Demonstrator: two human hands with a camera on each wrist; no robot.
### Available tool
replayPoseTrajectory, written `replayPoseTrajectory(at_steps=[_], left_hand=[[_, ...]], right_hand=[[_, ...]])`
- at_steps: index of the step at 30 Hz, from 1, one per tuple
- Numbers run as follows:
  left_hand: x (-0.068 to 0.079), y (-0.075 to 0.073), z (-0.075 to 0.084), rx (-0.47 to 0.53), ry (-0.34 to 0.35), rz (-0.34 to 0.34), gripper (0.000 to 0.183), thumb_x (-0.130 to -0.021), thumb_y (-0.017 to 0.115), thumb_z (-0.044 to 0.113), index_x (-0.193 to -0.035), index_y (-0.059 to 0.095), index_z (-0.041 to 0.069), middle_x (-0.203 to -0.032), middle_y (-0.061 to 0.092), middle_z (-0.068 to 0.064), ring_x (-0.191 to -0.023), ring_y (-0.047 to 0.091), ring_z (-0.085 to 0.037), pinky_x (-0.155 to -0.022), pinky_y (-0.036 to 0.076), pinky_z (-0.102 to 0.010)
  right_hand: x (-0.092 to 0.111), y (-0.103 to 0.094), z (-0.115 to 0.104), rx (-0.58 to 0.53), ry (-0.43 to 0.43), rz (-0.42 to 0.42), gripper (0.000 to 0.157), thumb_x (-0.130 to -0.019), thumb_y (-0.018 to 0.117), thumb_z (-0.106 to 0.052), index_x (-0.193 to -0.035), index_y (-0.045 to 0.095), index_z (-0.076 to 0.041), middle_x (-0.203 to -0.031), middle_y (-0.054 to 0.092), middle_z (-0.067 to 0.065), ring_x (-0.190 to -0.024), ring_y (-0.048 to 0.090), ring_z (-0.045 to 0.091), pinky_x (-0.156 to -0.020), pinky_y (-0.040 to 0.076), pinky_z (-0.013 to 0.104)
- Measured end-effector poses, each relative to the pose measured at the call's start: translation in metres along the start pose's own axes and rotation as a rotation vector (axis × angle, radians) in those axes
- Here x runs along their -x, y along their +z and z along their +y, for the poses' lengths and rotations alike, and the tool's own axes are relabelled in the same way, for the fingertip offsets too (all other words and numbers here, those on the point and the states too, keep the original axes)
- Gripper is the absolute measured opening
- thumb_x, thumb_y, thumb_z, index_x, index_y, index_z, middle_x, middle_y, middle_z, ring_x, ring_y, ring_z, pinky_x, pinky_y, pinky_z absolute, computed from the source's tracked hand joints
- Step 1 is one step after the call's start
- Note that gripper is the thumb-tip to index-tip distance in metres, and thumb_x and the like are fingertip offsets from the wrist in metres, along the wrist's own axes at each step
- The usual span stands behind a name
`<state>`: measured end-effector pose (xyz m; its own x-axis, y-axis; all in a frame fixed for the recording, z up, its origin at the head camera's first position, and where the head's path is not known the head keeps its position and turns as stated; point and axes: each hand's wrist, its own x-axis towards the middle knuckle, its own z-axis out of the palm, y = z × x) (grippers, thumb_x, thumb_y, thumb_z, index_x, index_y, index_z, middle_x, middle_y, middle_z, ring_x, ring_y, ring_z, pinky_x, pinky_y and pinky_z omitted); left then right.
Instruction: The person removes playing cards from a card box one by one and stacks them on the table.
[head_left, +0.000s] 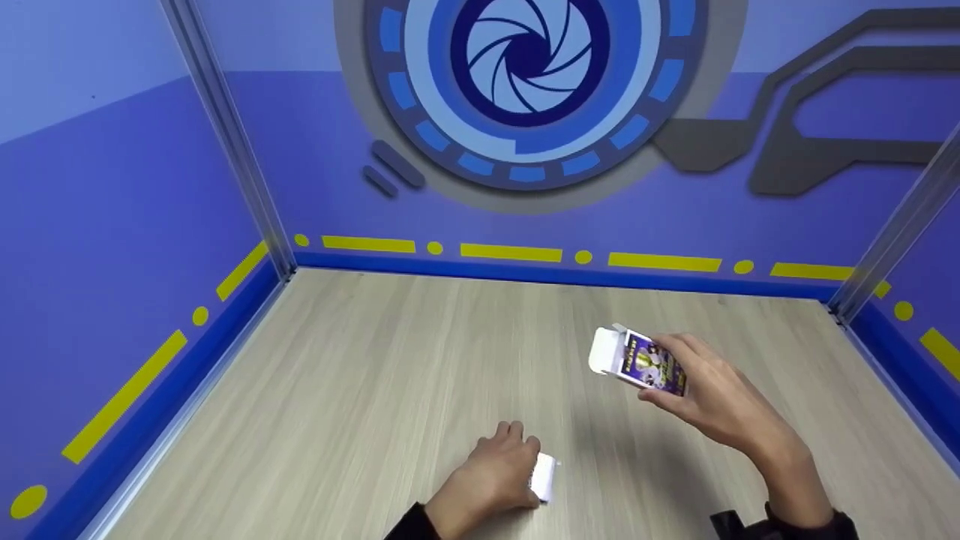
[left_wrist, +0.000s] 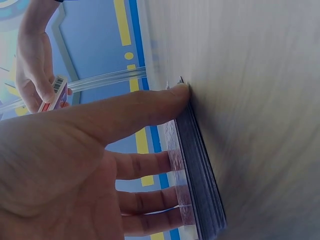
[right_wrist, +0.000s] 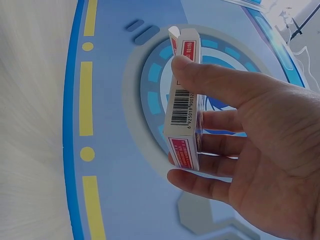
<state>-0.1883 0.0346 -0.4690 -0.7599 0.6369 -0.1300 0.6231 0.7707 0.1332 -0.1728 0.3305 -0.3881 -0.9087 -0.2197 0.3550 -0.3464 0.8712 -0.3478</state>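
Observation:
My left hand (head_left: 495, 474) is low over the table at front centre, thumb and fingers gripping a deck of cards (left_wrist: 199, 170) by its edges. In the head view the deck shows as a white face (head_left: 543, 478) beside the fingers; the left wrist view shows its dark layered side and shiny clear wrap (left_wrist: 173, 142) near the fingertips. Further right, my right hand (head_left: 724, 397) holds a small purple card box (head_left: 651, 364) above the table between thumb and fingers. Its white end flap (head_left: 605, 350) sticks out open to the left. A barcode (right_wrist: 181, 107) marks the box's narrow side.
The wood-grain table (head_left: 360, 390) is bounded by blue printed panels (head_left: 480, 225) at the back and both sides. Metal corner posts (head_left: 240, 150) rise at the back left and back right.

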Motion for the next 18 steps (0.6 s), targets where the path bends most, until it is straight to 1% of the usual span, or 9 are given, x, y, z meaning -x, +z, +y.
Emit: replayPoseTrajectory(at_steps=[6, 9, 12, 14, 16, 18], left_hand=[[0.000, 0.000, 0.001, 0.012, -0.019, -0.001, 0.058, -0.075, 0.092, 0.044, -0.111, 0.066, 0.007, -0.102, 0.052, -0.007, -0.099, 0.051, -0.020, -0.077, 0.055, -0.039], [0.000, 0.000, 0.000, 0.023, -0.025, -0.008, 0.063, -0.073, 0.092, 0.048, -0.113, 0.066, 0.007, -0.105, 0.053, -0.006, -0.101, 0.051, -0.020, -0.078, 0.055, -0.040], [0.000, -0.002, -0.001, 0.082, -0.044, -0.021, 0.072, -0.071, 0.091, 0.053, -0.119, 0.065, 0.006, -0.106, 0.053, -0.005, -0.100, 0.051, -0.019, -0.080, 0.054, -0.040], [0.000, -0.005, -0.004, 0.123, -0.060, -0.023, 0.078, -0.072, 0.089, 0.057, -0.124, 0.064, 0.005, -0.106, 0.053, -0.005, -0.100, 0.051, -0.019, -0.081, 0.054, -0.040], [-0.001, -0.008, -0.007, 0.147, -0.078, 0.000, 0.080, -0.077, 0.084, 0.060, -0.129, 0.063, 0.004, -0.108, 0.054, -0.007, -0.102, 0.053, -0.021, -0.083, 0.054, -0.042], [-0.002, -0.013, -0.010, 0.154, -0.082, 0.067, 0.075, -0.084, 0.079, 0.059, -0.132, 0.062, 0.003, -0.112, 0.058, -0.010, -0.107, 0.057, -0.024, -0.085, 0.054, -0.043]], right_hand=[[0.000, 0.001, -0.001, -0.008, -0.011, 0.008, 0.069, -0.084, 0.087, -0.034, -0.140, 0.058, -0.006, -0.127, 0.062, 0.012, -0.091, 0.057, 0.017, -0.068, 0.050, 0.031], [0.000, 0.001, 0.000, -0.010, -0.018, 0.010, 0.069, -0.084, 0.087, -0.034, -0.140, 0.058, -0.006, -0.126, 0.062, 0.011, -0.090, 0.057, 0.016, -0.068, 0.049, 0.030], [-0.001, 0.002, 0.000, -0.010, -0.023, 0.012, 0.069, -0.084, 0.088, -0.033, -0.140, 0.058, -0.006, -0.125, 0.062, 0.009, -0.088, 0.057, 0.015, -0.067, 0.049, 0.030], [-0.001, 0.003, 0.000, -0.006, -0.024, 0.011, 0.068, -0.084, 0.088, -0.033, -0.139, 0.058, -0.006, -0.125, 0.062, 0.009, -0.089, 0.057, 0.015, -0.067, 0.050, 0.029], [-0.001, 0.003, -0.001, -0.004, -0.030, 0.013, 0.068, -0.084, 0.088, -0.033, -0.139, 0.058, -0.006, -0.125, 0.062, 0.009, -0.089, 0.057, 0.015, -0.067, 0.050, 0.029], [-0.002, 0.004, -0.002, -0.001, -0.037, 0.014, 0.068, -0.083, 0.088, -0.033, -0.138, 0.059, -0.006, -0.125, 0.062, 0.010, -0.090, 0.057, 0.015, -0.068, 0.050, 0.030]])
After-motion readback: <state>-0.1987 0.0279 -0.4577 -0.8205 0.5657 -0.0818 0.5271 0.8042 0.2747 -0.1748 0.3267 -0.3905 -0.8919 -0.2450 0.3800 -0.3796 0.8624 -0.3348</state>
